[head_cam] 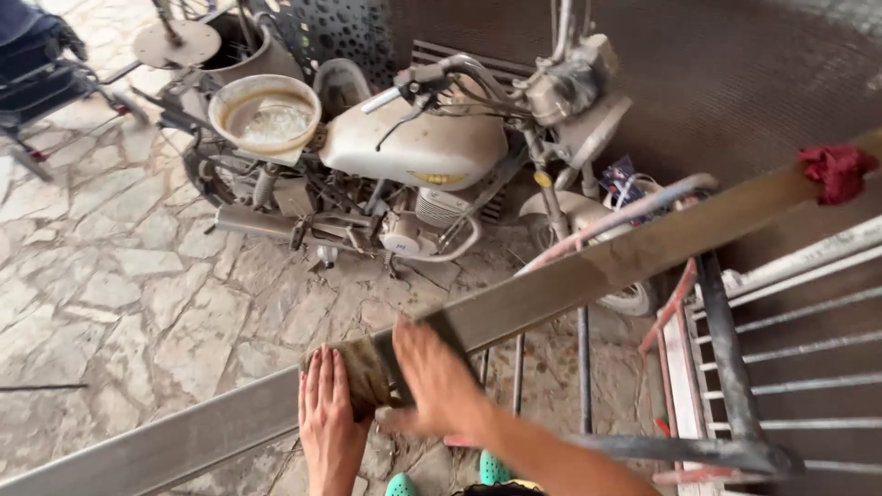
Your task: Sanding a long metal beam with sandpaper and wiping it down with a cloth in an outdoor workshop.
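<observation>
A long grey metal bar (pixel 588 271) runs diagonally from the lower left to the upper right, with a red rag (pixel 836 171) at its far end. A worn brownish abrasive sheet (pixel 363 367) is wrapped over the bar near its middle. My left hand (pixel 329 415) lies flat with fingers together against the near side of the sheet and bar. My right hand (pixel 439 386) presses down on the sheet from the top, fingers curled over the bar's edge.
A dusty old motorcycle (pixel 413 152) stands on the stone-paved floor (pixel 110 294) behind the bar, with a dirty round basin (pixel 265 115) on its seat. A metal frame with rails (pixel 735 367) is at right. A wheeled chair frame (pixel 41 78) is at upper left.
</observation>
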